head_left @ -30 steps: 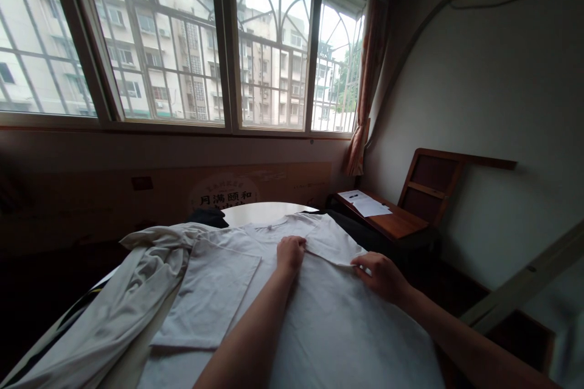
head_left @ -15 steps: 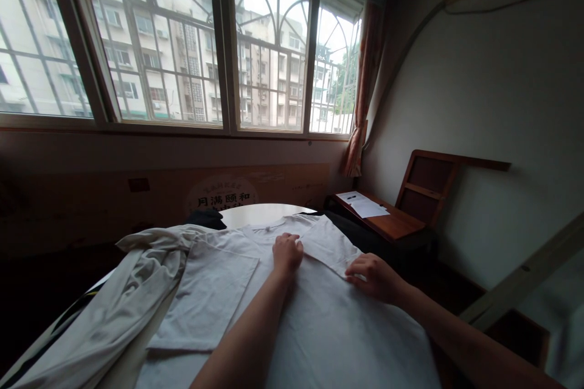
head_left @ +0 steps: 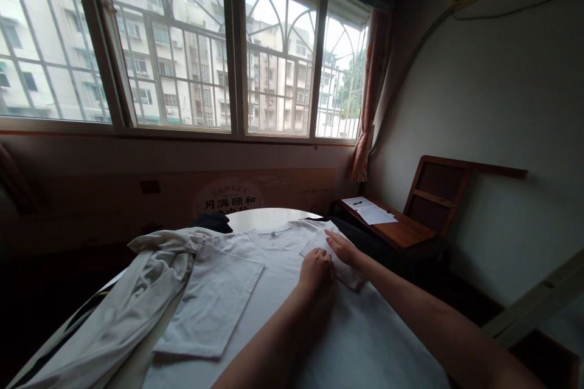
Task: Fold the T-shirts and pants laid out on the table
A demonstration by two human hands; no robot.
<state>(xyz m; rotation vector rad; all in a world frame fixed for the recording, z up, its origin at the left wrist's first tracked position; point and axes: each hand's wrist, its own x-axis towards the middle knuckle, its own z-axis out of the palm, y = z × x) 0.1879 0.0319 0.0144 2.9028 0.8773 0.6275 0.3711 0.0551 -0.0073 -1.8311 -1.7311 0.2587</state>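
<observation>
A white T-shirt (head_left: pixel 278 292) lies spread over a round white table (head_left: pixel 274 216), its collar at the far side. One short sleeve (head_left: pixel 214 298) is folded inward over the body on the left. On the right, the other sleeve (head_left: pixel 353 279) also lies inward, under my hands. My left hand (head_left: pixel 316 270) is curled on this sleeve's edge with its fingertips hidden against the cloth. Just beyond it, my right hand (head_left: pixel 344 249) lies on the sleeve near the shoulder with fingers stretched out, close to my left knuckles.
A crumpled off-white garment (head_left: pixel 150 273) lies along the table's left side. Dark cloth (head_left: pixel 212 222) shows at the far edge. Right of the table stands a wooden chair (head_left: pixel 410 231) with papers (head_left: pixel 371 211) and a pen on it. Barred windows (head_left: pixel 201 61) are ahead.
My right hand has left the sleeve's outer corner and moved up and inward onto the sleeve near the shoulder. My left hand has shifted right and nearer. The view has turned slightly left.
</observation>
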